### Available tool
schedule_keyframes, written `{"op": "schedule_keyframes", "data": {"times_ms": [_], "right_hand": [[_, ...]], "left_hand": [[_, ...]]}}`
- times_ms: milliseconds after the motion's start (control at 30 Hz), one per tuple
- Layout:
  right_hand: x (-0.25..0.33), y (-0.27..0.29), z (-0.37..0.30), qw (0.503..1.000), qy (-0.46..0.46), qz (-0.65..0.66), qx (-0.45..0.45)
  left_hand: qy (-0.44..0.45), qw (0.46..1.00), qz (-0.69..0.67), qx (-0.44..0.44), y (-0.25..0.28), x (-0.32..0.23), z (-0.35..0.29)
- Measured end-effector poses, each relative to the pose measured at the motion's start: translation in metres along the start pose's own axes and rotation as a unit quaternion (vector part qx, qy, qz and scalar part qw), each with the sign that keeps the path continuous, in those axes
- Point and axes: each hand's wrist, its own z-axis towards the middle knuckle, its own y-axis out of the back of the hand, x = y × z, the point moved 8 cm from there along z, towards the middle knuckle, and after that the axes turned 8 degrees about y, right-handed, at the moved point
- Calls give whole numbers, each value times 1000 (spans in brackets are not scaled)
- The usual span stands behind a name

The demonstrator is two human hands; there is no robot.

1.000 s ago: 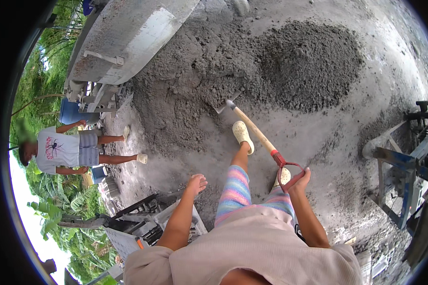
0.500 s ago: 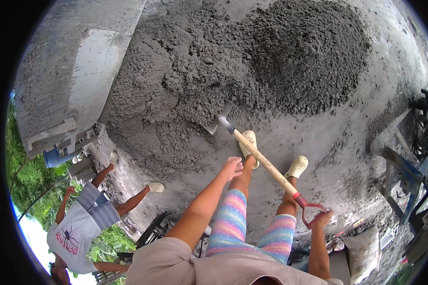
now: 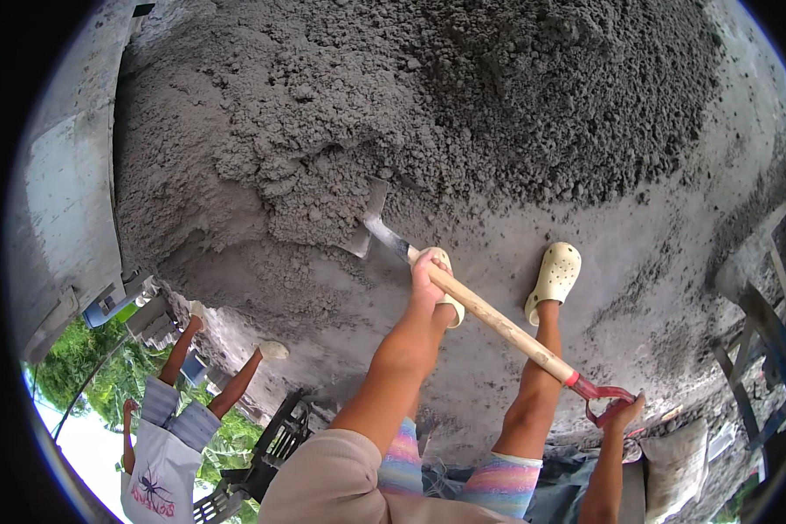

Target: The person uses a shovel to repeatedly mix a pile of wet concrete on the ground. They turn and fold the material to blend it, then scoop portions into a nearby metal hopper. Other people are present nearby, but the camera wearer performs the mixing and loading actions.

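A shovel (image 3: 498,319) with a pale wooden shaft slants across the view, its metal blade (image 3: 368,218) against the near edge of a grey heap of sand or mortar mix (image 3: 323,131). My left hand (image 3: 426,272) is wrapped round the lower shaft, just above the metal socket. At the other end, my right hand (image 3: 622,414) grips the red D-shaped handle (image 3: 598,395). My feet, in cream clogs (image 3: 557,272), stand on the grey floor just short of the heap.
A large metal panel (image 3: 74,192) borders the heap on the left. Another person (image 3: 170,437) stands at the lower left, beside a black plastic chair (image 3: 279,445). At the right are metal frames (image 3: 768,349) and a pale sack (image 3: 677,467).
My left hand, open and off the shovel before, has closed round its lower shaft. The blade has shifted a little left in view, and I have leaned closer to the heap.
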Motion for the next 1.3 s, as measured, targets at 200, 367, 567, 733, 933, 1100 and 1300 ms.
{"op": "schedule_keyframes", "data": {"times_ms": [200,367,567,733,933,1100,1300], "right_hand": [[16,33,20,998,-27,55,26],[36,153,31,993,-23,117,3],[84,260,-2,991,-31,117,55],[84,308,-46,995,-64,76,-33],[2,309,-65,963,-258,56,47],[-36,234,-107,881,-375,-42,285],[-40,219,-144,693,-435,-200,539]], "left_hand": [[17,998,-19,-48,4,29,-18],[85,996,18,-35,-9,116,-67],[108,991,56,-64,-49,200,-151],[73,982,169,-36,-110,237,-201],[-75,945,315,-56,-185,227,-245],[-238,844,466,-115,-246,177,-260],[-363,698,589,-184,-320,158,-363]]}}
